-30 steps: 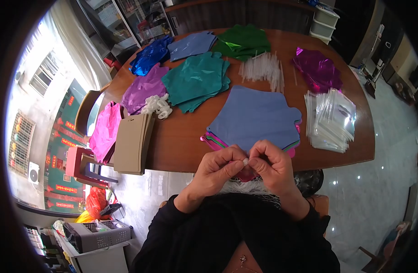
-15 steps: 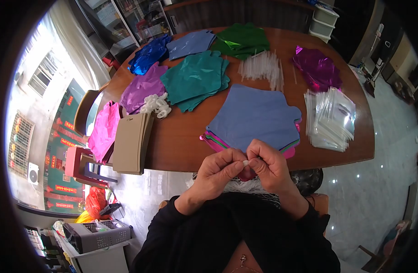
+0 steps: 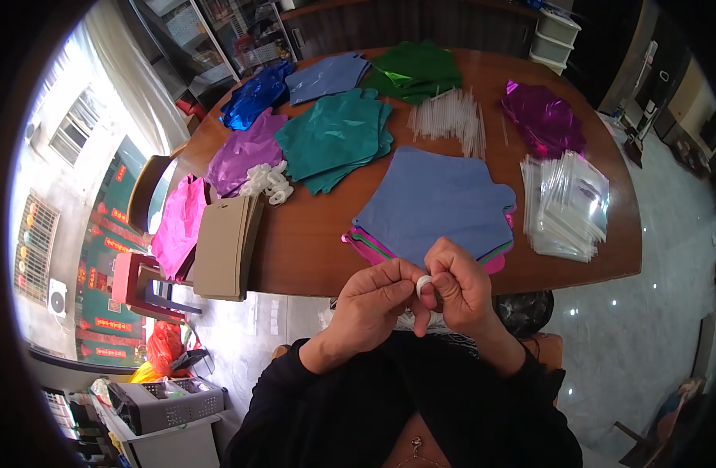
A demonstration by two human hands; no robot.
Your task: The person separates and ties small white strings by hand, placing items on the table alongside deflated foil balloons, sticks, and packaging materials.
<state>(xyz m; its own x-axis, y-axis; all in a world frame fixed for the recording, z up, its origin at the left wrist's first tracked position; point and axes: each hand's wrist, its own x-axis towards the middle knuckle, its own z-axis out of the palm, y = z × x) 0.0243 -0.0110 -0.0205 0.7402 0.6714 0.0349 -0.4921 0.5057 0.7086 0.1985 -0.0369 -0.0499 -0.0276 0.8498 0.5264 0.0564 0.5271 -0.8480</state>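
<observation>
Since this white ring (image 3: 423, 281) is so tiny, it makes sense that both hands are down to a fingertip pinch. It sits just off the near edge of the blue stack (image 3: 436, 204), roughly chest-side. Left hand (image 3: 373, 303) has thumb and index closed up on one side of the ring, right hand (image 3: 461, 295) has the same sort of narrow grip on the other, so I'd say both are holding it, probably to keep it steady. Can't really see what the tucked-in fingers are doing.

Blue stack has pink and green edges poking out underneath, lying flat on the table (image 3: 303, 242), likely so it won't slide. Left of it there's a loose heap of white rings (image 3: 266, 183), and further left some brown cardboard (image 3: 224, 248). Clear packets (image 3: 567, 204) lie to its right, white sticks (image 3: 450, 117) just beyond it, teal sheets (image 3: 334, 140) beyond and to the left. Looks like colours are mostly kept in separate piles, maybe so each is easy to grab.
</observation>
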